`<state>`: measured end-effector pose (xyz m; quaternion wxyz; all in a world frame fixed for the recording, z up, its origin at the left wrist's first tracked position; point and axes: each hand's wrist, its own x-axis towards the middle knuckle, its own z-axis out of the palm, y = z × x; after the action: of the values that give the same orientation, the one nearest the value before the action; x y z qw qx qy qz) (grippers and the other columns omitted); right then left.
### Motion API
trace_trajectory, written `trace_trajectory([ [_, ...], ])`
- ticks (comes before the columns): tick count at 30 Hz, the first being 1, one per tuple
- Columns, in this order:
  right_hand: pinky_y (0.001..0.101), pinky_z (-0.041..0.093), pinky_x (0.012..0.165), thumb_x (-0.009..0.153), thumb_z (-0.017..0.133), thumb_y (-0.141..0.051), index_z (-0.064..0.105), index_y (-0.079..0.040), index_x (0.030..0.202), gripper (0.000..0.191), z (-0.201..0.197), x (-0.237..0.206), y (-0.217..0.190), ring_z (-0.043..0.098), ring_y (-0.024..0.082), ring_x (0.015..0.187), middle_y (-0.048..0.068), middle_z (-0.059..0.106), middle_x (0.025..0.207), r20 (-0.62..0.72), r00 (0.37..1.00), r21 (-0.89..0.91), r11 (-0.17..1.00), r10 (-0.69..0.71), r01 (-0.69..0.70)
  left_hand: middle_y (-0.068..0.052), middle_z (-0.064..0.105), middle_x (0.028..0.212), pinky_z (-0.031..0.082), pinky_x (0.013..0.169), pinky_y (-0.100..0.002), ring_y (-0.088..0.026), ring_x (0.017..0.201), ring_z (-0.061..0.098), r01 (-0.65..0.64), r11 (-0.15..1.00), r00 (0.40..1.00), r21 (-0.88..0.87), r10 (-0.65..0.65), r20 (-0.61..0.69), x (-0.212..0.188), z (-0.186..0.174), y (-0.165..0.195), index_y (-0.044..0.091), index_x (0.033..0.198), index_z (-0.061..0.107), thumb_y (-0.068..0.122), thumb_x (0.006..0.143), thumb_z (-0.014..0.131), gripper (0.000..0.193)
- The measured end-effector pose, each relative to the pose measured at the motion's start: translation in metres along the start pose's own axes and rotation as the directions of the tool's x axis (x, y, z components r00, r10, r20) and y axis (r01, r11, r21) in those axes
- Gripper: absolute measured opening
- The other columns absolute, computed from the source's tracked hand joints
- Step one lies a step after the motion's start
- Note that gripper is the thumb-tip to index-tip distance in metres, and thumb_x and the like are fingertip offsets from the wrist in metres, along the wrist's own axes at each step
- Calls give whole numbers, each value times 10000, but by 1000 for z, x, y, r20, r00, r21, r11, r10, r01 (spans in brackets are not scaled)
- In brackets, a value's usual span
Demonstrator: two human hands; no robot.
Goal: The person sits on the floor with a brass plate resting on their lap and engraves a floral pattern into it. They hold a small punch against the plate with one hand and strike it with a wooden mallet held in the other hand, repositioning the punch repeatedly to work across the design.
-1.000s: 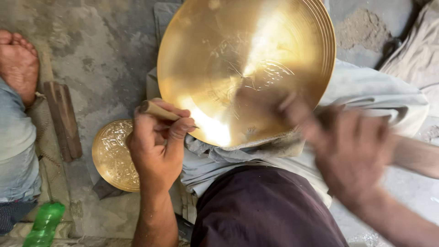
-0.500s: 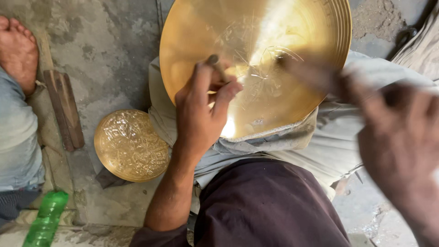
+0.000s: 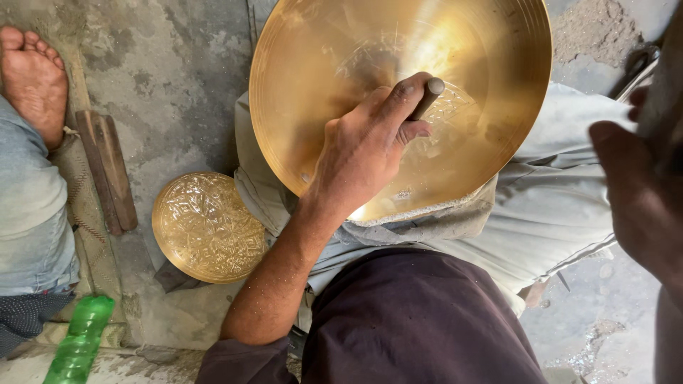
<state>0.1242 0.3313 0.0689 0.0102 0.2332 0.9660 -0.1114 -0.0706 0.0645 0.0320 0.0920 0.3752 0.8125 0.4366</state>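
At the far left edge of the frame another person's bare foot (image 3: 32,75) rests on the grey concrete floor (image 3: 178,78), above a leg in pale blue cloth. Just beside it lie two short brown wooden sticks (image 3: 108,171), and in the lower left corner a green plastic bottle (image 3: 80,341) lies on its side. Right of the sticks, a small round brass plate with an embossed pattern (image 3: 208,226) sits flat on the floor.

Across the upper middle of the frame, a large shiny brass dish with a ridged rim (image 3: 356,64) leans on the person's lap, propped on grey cloth (image 3: 555,192) over dark trousers. The left hand (image 3: 363,153) is in front of the dish's centre, fingers curled together around a short dark metal punch (image 3: 427,96), its tip set against the engraved middle of the dish.

At the right edge, the right hand (image 3: 637,206) is close to the camera and blurred; I cannot tell how its fingers are set or what they hold.
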Motion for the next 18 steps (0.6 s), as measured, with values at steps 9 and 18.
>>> trace_trajectory([
  [9,380,525,624,1036,603,165,488,200,1401,384,-12,20,-4,665,322,725,268,661,971,-187,892,-28,910,-411,414,-44,728,1124,633,785,-366,-218,961,770,39,999,999,0,-39,-2,2,0,7,170,1355,538,229,995,764,429],
  [18,399,607,889,1089,450,119,487,92,1445,359,-27,4,-25,720,363,1028,269,653,1193,-81,905,6,908,-418,419,-53,719,1087,646,767,-325,-196,907,763,-21,1000,1000,8,21,4,-4,4,8,178,1340,571,251,1014,730,370],
])
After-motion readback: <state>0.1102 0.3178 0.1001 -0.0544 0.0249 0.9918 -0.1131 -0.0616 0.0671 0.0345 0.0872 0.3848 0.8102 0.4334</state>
